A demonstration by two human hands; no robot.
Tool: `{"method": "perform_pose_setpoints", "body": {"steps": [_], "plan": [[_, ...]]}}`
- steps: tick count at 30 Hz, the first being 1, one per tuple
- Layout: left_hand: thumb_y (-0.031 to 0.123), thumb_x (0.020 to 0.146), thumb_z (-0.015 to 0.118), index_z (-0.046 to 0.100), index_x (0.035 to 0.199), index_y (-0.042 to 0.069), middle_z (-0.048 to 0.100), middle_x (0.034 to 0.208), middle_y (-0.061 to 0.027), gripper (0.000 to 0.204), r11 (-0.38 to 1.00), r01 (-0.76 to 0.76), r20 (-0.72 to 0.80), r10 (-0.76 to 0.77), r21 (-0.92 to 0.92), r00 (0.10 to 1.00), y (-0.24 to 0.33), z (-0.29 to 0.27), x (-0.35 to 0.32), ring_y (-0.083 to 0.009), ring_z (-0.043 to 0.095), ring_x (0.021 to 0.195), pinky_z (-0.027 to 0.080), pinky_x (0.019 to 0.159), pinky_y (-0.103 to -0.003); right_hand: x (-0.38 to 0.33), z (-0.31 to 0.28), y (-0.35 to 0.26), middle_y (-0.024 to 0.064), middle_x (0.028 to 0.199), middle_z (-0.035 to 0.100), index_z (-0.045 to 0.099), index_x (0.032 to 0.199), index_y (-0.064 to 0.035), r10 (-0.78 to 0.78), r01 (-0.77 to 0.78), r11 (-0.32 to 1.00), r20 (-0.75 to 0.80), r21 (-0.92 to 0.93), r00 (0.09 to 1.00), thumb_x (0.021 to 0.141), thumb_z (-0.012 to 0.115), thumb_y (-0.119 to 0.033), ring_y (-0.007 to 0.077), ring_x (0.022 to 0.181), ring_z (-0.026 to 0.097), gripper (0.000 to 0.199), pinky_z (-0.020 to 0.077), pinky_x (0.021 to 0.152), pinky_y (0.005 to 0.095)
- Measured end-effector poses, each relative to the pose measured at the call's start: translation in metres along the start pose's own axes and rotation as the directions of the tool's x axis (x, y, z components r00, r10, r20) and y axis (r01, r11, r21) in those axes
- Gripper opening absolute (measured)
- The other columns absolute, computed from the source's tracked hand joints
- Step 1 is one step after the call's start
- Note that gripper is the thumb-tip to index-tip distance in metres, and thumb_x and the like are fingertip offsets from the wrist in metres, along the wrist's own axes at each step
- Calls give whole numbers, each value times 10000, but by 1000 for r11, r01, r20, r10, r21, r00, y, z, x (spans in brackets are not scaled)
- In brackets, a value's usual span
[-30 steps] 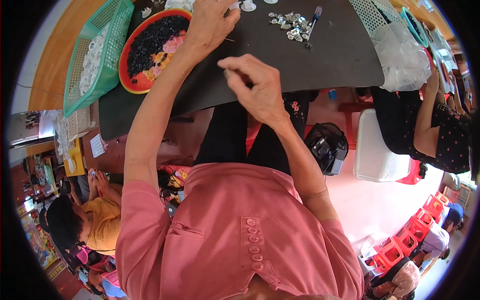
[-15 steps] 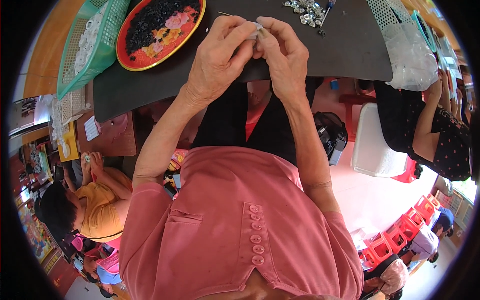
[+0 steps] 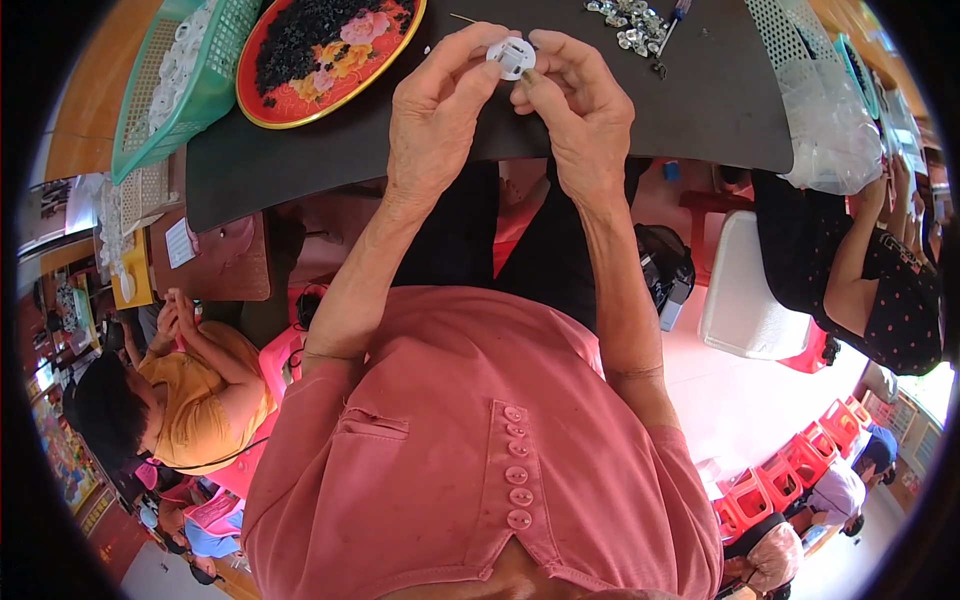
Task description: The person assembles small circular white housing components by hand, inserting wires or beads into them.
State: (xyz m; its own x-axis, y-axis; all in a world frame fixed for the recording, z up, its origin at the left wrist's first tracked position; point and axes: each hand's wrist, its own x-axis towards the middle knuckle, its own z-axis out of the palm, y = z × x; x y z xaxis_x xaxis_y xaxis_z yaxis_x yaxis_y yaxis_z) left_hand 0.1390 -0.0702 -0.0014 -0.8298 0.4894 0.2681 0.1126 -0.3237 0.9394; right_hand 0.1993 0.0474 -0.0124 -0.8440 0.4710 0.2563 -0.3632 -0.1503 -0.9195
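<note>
While the dark table (image 3: 690,115) spans my upper frame, its far side is cut off. Green basket (image 3: 215,85), upper left, clipped; red tray (image 3: 290,100) beside it, same. Left hand (image 3: 438,120), top centre: thumb and fingers pinching the white round part (image 3: 513,57). Right hand (image 3: 590,122): curled at the part's lower right, fingertips overlapped; can't tell if gripping. Thin stick (image 3: 462,18): one end hidden behind left fingers.
</note>
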Motion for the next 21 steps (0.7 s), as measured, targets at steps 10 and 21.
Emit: {"method": "perform_pose_setpoints", "body": {"steps": [10,21], "plan": [[87,954,470,597,1151,-19,641,1032,-76,257,1000,8,-55,-8,-1,998,1,-1,-1,-120,609,853,500,777,-246,0,-1,1,84,893,647,614,1075,34,-2,2,1000,13,-21,1000,848,590,20,102,692,634,229,509,618,209],[74,931,539,615,1072,-65,645,980,-111,212,899,274,48,-274,-341,960,3,-14,-12,-175,628,886,536,791,-304,-3,-2,0,63,791,652,631,1032,38,3,-3,1000,37,-3,999,871,593,10,90,685,628,168,508,613,208]]}}
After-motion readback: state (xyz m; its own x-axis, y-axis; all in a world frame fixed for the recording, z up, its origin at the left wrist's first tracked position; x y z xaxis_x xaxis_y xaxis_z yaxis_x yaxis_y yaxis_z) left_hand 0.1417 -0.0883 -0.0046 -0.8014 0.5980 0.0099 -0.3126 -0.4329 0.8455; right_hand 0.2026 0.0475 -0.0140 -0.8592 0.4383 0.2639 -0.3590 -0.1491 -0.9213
